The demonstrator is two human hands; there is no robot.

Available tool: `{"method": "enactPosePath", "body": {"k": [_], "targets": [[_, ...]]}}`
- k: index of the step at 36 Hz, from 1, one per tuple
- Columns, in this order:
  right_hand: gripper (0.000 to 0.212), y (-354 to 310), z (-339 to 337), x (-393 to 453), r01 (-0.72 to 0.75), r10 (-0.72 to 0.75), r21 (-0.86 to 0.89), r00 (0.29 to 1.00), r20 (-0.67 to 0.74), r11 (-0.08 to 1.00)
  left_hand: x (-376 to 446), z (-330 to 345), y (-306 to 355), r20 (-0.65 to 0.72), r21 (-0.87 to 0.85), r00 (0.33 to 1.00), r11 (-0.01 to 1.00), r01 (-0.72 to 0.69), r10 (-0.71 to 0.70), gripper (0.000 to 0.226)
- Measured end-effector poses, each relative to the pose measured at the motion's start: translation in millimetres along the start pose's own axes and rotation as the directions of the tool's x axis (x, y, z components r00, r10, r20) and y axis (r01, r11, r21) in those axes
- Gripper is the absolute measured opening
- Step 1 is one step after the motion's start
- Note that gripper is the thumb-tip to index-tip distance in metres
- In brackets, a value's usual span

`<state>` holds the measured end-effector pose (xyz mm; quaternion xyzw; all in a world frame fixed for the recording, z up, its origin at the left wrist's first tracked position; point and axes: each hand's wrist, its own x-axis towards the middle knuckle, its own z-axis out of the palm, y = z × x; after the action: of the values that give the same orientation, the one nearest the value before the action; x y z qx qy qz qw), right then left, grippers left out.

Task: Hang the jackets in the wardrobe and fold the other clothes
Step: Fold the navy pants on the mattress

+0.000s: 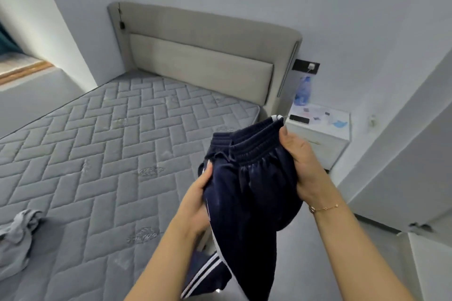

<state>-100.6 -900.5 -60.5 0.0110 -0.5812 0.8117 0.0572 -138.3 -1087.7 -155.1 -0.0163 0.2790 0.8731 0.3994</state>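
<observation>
I have the navy pants point(247, 178) held up in the air beside the bed point(110, 142), my left hand point(195, 200) gripping the fabric at one side and my right hand point(303, 168) curled round the waistband at the other, thumb on top. Holding them by the waist lets the striped legs hang straight down, which I judge sets them up for folding on the mattress. A crumpled grey garment point(17, 239) lies at the bed's near left edge, well apart, not yet folded.
</observation>
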Motion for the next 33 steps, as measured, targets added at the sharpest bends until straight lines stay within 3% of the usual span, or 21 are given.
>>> {"method": "enactPosePath", "body": {"k": [2,5,11,18,22,25,28,33], "targets": [[0.040,-10.6,-10.6,8.4,0.027,-0.029,-0.045,0.999,-0.039,0.999,0.2,18.6,19.1,-0.079,0.037,0.989,0.992,-0.123,0.126,0.052],[0.045,-24.0,-23.7,23.6,0.080,-0.093,-0.107,0.988,-0.125,0.991,-5.3,34.4,47.3,-0.226,0.214,0.913,0.932,-0.294,0.340,0.058],[0.046,-48.6,-39.4,53.1,0.140,-0.197,-0.228,0.947,-0.253,0.964,-27.9,51.6,95.2,-0.214,0.363,0.796,0.803,-0.473,0.566,0.054],[0.046,-53.8,-17.9,84.0,0.135,-0.221,-0.388,0.957,-0.186,0.912,-59.9,56.6,132.0,-0.168,0.619,0.681,0.614,-0.490,0.713,0.040],[0.040,-57.8,12.8,97.2,0.246,-0.321,-0.452,0.942,-0.094,0.857,-82.8,51.6,159.0,-0.152,0.724,0.575,0.487,-0.489,0.804,0.053],[0.051,-57.7,41.3,106.2,0.308,-0.352,-0.423,0.936,-0.027,0.852,-102.5,44.5,179.2,-0.118,0.775,0.516,0.403,-0.486,0.848,0.033],[0.062,-53.7,75.3,114.5,0.329,-0.337,-0.384,0.940,0.048,0.863,-123.8,32.2,199.3,-0.124,0.782,0.474,0.379,-0.495,0.872,0.032],[0.067,-39.8,136.7,121.4,0.339,-0.317,-0.329,0.941,0.119,0.881,-158.6,2.1,233.2,-0.173,0.759,0.467,0.420,-0.498,0.867,0.027]]}}
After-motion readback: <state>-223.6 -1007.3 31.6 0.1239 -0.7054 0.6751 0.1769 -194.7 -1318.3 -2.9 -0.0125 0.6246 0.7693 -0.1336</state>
